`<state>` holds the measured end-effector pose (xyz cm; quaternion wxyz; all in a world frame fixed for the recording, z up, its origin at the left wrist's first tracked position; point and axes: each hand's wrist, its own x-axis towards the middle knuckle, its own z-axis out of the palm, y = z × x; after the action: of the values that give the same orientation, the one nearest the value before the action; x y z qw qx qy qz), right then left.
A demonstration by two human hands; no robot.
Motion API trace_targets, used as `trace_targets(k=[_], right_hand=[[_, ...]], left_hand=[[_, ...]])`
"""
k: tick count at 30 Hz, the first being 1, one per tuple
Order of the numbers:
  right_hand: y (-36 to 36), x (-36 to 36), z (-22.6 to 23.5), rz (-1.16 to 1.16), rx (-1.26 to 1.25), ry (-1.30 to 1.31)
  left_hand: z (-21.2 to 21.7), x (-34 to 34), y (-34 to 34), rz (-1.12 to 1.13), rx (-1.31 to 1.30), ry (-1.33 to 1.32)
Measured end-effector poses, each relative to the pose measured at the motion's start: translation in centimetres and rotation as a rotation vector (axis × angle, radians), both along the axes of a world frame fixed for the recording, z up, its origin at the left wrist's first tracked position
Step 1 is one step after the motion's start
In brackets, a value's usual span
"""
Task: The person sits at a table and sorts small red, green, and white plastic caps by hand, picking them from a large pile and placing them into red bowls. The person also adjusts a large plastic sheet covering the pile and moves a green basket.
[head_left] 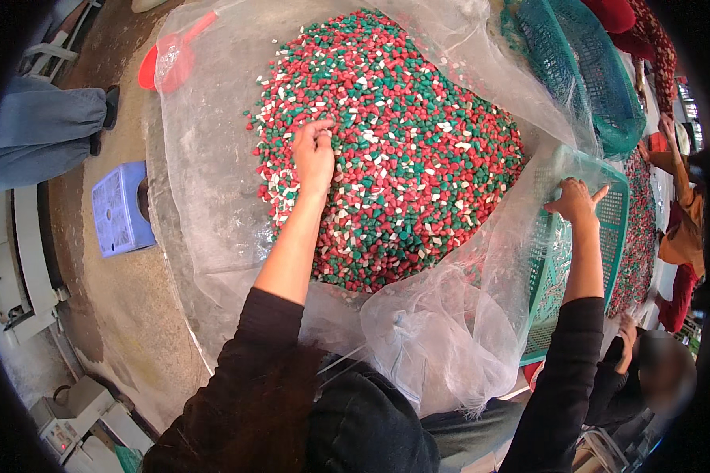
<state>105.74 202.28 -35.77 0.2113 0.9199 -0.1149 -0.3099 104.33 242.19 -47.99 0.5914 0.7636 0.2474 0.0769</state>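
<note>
A large heap of small red, green and white pieces [402, 158], whose kind I cannot make out, lies on a translucent mesh sheet [205, 158]. Over the left part of the heap is my left hand [314, 160], its fingers curled inward; whatever they may hold is hidden. My right hand [577, 202] hangs over a green plastic basket [617, 236] to the right of the heap, thumb and fingers spread, with nothing seen in it. A few pieces show inside the basket, and part of the mesh drapes across its left side.
Bunched mesh [442, 339] lies close before me. A red scoop [177, 59] rests at the far left of the sheet, with a purple stool [124, 209] on the floor nearby. Teal baskets [607, 79] stand far right. Other people work beyond a second heap [637, 229].
</note>
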Motion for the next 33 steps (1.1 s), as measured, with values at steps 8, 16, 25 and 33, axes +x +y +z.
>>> trace_targets(k=[8, 16, 25, 33], right_hand=[[-0.6, -0.3, -0.5, -0.017, 0.084, -0.083], [-0.7, 0.4, -0.6, -0.076, 0.032, -0.011], [-1.1, 0.1, -0.7, -0.084, 0.064, -0.027], [-0.4, -0.2, -0.4, -0.066, 0.099, -0.093]], left_hand=[[-3.1, -4.7, -8.6, -0.4, 0.066, -0.167], [0.7, -11.2, -12.8, -0.795, 0.136, -0.242], [1.4, -4.7, -1.3, -0.114, 0.374, -0.411], [-2.1, -9.4, -7.4, -0.392, 0.082, -0.127]])
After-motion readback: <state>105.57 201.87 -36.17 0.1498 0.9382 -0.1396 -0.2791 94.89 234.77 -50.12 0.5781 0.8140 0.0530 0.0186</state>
